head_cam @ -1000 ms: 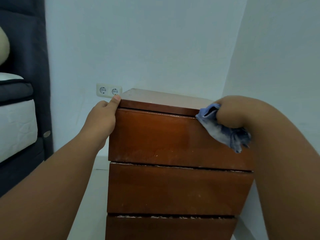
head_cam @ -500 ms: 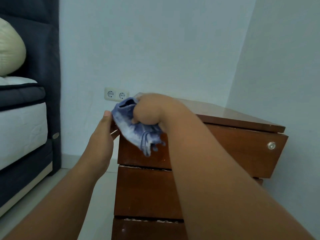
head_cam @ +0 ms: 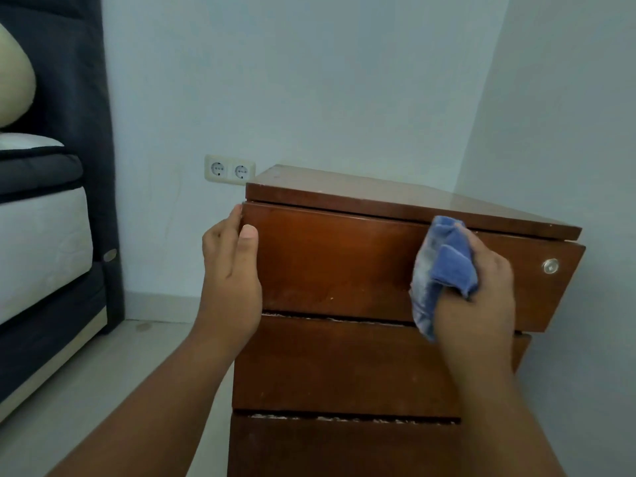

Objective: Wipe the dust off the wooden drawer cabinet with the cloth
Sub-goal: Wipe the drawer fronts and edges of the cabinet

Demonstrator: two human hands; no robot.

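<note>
A reddish-brown wooden drawer cabinet with three drawer fronts stands in the room's corner. My right hand grips a crumpled blue cloth and holds it against the right half of the top drawer front. My left hand holds the left edge of that top drawer, thumb on the front face and fingers round the side. A small round silver lock sits near the drawer's right end. Pale dust lines the gaps between the drawers.
A double wall socket is on the wall just left of the cabinet top. A bed with a dark frame and white mattress stands at the left. Pale floor lies between the bed and the cabinet. Walls close in behind and to the right.
My right hand has carried the cloth from the cabinet's top left corner down and right onto the top drawer front. My left hand stays at the left edge.
</note>
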